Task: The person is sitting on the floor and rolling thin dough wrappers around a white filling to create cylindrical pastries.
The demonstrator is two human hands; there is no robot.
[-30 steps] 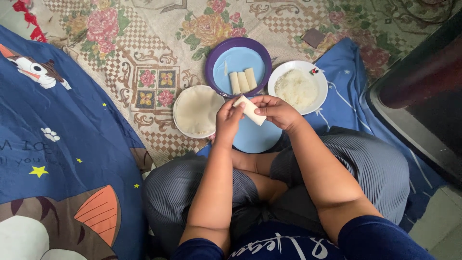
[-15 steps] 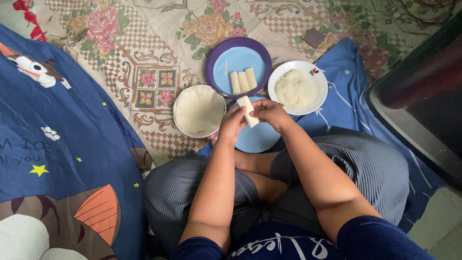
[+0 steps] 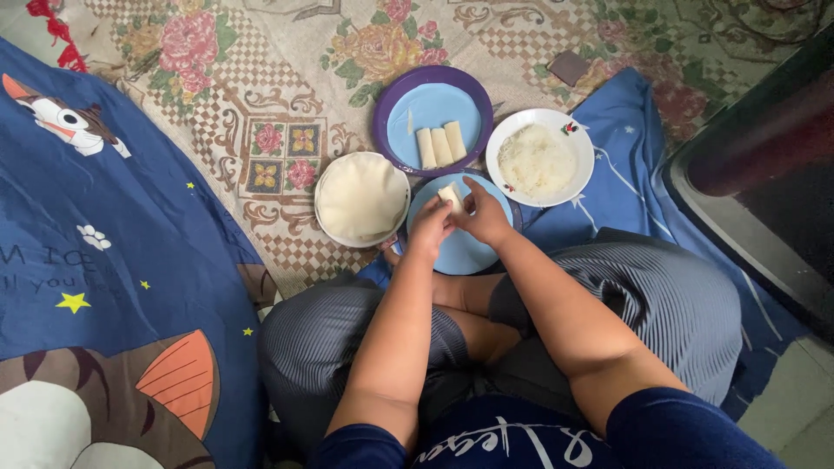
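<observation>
Head view: left hand [image 3: 430,227] and right hand [image 3: 483,215] both pinch a pale roll [image 3: 449,195] over the near blue plate [image 3: 460,252]. The roll appears soft, light and easily torn; hold it mid-length, lightly.

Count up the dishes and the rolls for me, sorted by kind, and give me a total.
Blue plates: 2, the purple-rimmed one and the one under the hands
White plates: 2, one with a wrapper stack, one with white filling
Finished rolls on the plate: 3
Roll held by left hand and right hand: 1
Total: 8
</observation>
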